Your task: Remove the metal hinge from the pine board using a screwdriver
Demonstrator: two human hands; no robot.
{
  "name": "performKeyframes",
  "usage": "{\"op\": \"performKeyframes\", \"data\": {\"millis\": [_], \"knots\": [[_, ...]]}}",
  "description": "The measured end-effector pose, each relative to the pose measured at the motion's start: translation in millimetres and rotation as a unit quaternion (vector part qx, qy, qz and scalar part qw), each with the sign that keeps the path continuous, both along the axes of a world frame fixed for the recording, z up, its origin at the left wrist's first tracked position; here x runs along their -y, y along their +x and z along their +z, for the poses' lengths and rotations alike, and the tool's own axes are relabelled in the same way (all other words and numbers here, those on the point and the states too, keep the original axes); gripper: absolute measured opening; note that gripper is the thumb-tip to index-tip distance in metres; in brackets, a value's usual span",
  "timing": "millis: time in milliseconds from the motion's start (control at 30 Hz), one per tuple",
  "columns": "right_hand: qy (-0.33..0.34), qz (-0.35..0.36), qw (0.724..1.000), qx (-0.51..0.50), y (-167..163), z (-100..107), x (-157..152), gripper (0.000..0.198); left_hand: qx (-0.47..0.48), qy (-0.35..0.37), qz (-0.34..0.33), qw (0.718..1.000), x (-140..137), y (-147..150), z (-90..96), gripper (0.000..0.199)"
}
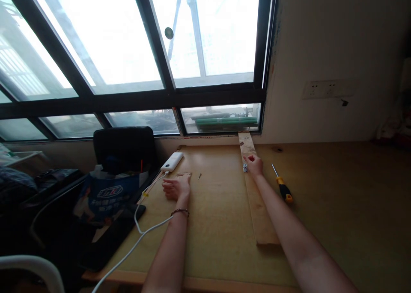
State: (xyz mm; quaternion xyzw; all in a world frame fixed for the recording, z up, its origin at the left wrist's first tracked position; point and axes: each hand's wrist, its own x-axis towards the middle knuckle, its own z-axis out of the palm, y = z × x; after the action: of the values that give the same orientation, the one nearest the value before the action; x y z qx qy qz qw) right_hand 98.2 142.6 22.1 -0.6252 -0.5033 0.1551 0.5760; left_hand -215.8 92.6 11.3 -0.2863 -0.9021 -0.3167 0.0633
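Observation:
A long narrow wooden plank (258,207) lies on the wooden table (337,207), running from the window toward me. My right hand (254,164) rests on its far part, fingers closed next to a small metal hinge (245,168) at the plank's left edge. My left hand (176,187) lies flat on the table with its fingers on a small wooden piece (184,174). A tiny screw (199,176) lies just right of that piece. To the right of the plank sits a yellow-and-black screwdriver (281,187).
A white power bank (172,161) with a white cable (141,229) sits at the table's left edge. A black chair (123,149) holding a blue-and-white bag (105,196) stands to the left. The window frame (180,97) and a wall socket (324,89) lie beyond.

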Motion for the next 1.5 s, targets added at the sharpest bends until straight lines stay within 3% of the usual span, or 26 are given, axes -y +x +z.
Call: {"op": "performKeyframes", "data": {"millis": [100,167,233,400,600,767,833,967,1067,1367,1500], "knots": [[-0.004,-0.005,1.0,0.005,0.1,-0.9,-0.4,0.042,-0.065,-0.008,-0.03,0.997,0.8,-4.2,-5.7,0.076],[-0.002,-0.004,1.0,0.005,0.2,-1.5,-0.9,0.042,-0.102,-0.037,-0.127,0.986,1.6,-6.0,-9.3,0.047],[0.0,-0.004,1.0,0.004,0.3,-2.3,-1.3,0.041,-0.12,-0.06,-0.228,0.965,2.2,-4.6,-11.1,0.032],[0.001,-0.007,1.0,0.012,0.4,-3.8,-2.9,0.04,-0.138,-0.074,-0.355,0.922,3.9,6.6,-10.2,0.026],[0.006,-0.011,1.0,0.015,0.0,-4.3,-4.1,0.042,-0.168,-0.035,-0.417,0.893,2.7,17.9,-12.8,0.034],[0.003,-0.013,1.0,0.013,0.0,-4.0,-4.2,0.039,-0.171,-0.022,-0.596,0.785,1.8,28.6,-15.1,0.031],[0.0,-0.011,1.0,0.012,-0.1,-3.9,-4.2,0.038,-0.145,-0.025,-0.593,0.791,1.8,32.5,-15.6,0.033],[0.002,-0.011,1.0,0.017,0.0,-4.3,-4.7,0.037,-0.122,-0.013,-0.499,0.858,-1.5,37.8,-17.3,0.042],[0.002,-0.013,1.0,0.026,0.5,-4.5,-5.5,0.036,-0.125,-0.018,-0.454,0.882,-7.3,40.1,-20.1,0.036],[0.002,-0.009,1.0,0.019,-0.6,-4.4,-5.0,0.035,-0.123,-0.017,-0.447,0.886,-21.7,45.1,-25.1,0.027],[0.002,-0.006,1.0,-0.004,0.2,1.6,-4.9,0.033,-0.138,0.06,-0.461,0.875,-14.4,51.2,-21.3,0.03]]}}
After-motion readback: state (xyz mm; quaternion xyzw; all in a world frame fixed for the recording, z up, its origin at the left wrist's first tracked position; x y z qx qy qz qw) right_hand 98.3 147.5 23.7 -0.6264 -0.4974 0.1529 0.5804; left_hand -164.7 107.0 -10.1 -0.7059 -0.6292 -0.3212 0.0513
